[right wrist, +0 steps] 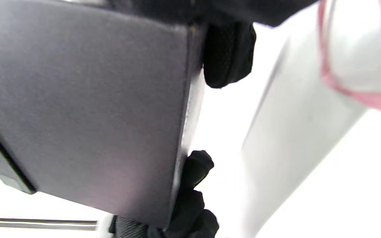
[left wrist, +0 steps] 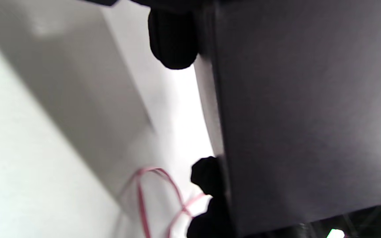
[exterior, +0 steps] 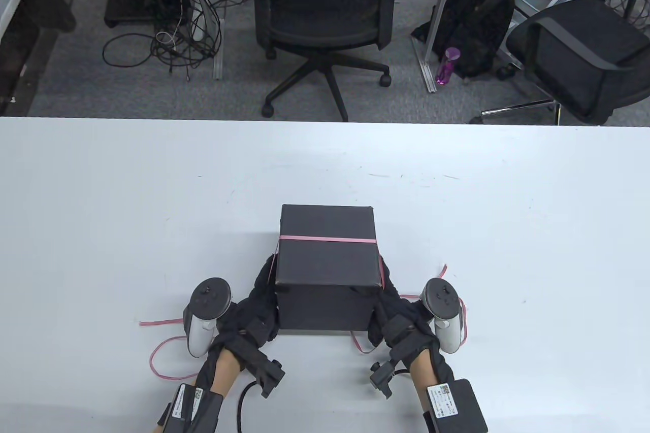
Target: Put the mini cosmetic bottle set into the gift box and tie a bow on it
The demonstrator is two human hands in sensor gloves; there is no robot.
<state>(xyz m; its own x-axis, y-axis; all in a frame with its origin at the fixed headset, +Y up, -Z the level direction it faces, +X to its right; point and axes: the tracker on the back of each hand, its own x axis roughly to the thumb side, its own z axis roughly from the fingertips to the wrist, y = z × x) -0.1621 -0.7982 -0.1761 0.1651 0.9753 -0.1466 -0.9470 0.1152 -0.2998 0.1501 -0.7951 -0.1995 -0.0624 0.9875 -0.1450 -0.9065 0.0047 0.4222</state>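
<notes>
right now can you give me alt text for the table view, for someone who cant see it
Two gloved hands, left hand and right hand, hold a closed black gift box by its sides on a white table. A thin pink ribbon crosses its lid, loose ends trailing beside both wrists. Office chairs stand beyond the table.

No legible txt; white labels [exterior: 443, 401] on wrist straps too small to read.

Matt black card on the gift box [exterior: 327, 255], thin pink ribbon [exterior: 327, 239], smooth white table [exterior: 127, 209], black cloth gloves.
</notes>
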